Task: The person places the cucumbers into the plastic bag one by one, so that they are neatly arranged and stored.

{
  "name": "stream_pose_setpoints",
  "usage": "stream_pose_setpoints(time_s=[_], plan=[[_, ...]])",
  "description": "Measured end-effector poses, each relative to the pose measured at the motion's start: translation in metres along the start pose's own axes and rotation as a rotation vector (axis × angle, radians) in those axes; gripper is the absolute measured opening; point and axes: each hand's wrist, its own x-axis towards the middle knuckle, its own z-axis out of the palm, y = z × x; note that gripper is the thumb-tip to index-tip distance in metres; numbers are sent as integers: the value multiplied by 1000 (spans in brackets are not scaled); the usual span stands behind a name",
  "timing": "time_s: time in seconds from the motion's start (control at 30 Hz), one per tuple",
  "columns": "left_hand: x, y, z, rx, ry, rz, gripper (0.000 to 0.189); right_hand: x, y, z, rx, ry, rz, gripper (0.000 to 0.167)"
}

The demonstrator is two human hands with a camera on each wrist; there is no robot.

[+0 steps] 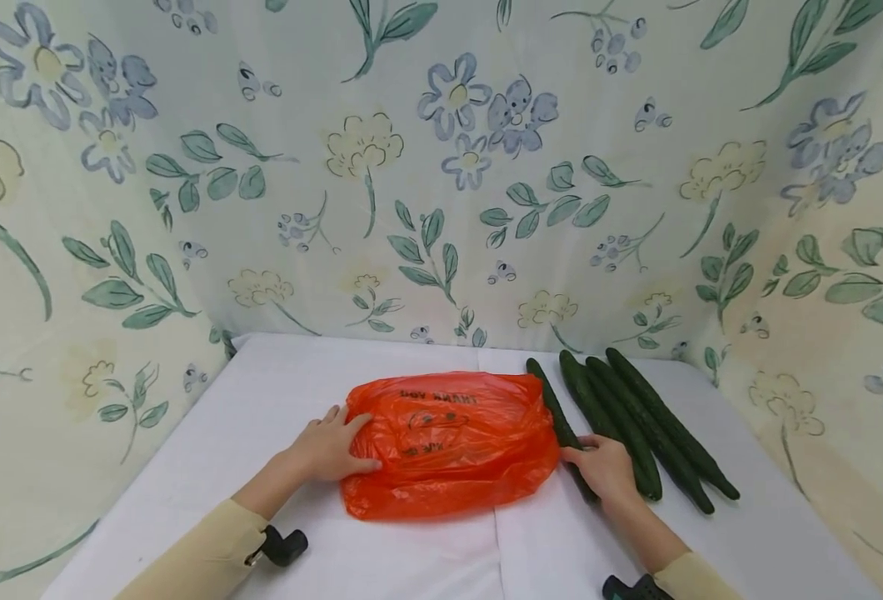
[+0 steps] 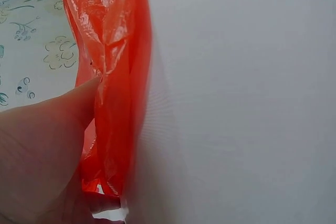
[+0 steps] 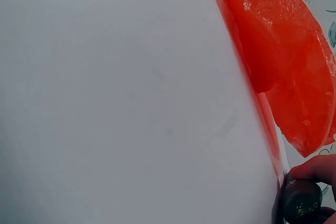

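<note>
An orange-red plastic bag [image 1: 449,450] with printed lettering lies flat on the table, its contents hidden. My left hand [image 1: 329,446] rests on its left end with thumb and fingers spread. In the left wrist view, the thumb touches the bag's creased edge [image 2: 113,114]. Beside the bag's right end, my right hand [image 1: 608,468] grips a long dark green cucumber [image 1: 554,400] near its lower part. The cucumber's rounded end [image 3: 302,203] shows under a finger in the right wrist view. Its far end points away, close along the bag's edge.
Three more cucumbers [image 1: 655,417] lie side by side at an angle, just right of my right hand. White cloth [image 1: 411,558] covers the table. Floral curtains [image 1: 441,208] surround the table at the back and both sides.
</note>
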Motion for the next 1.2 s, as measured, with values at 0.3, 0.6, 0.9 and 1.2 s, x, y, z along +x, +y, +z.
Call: stream_pose_setpoints(time_s=[0.3,0.6,0.9,1.2], plan=[[-3,3,-1,4,9,-3,94,-2,6,-1,38,5,-4,58],[-2,3,0,9,10,-20,95,-2,7,-1,68,54,-12,57],[-4,3,-1,3,18,-12,94,1,5,-5,109,68,-7,58],[-4,0,0,-11,22,31,94,-1,-1,-17,137,74,16,61]])
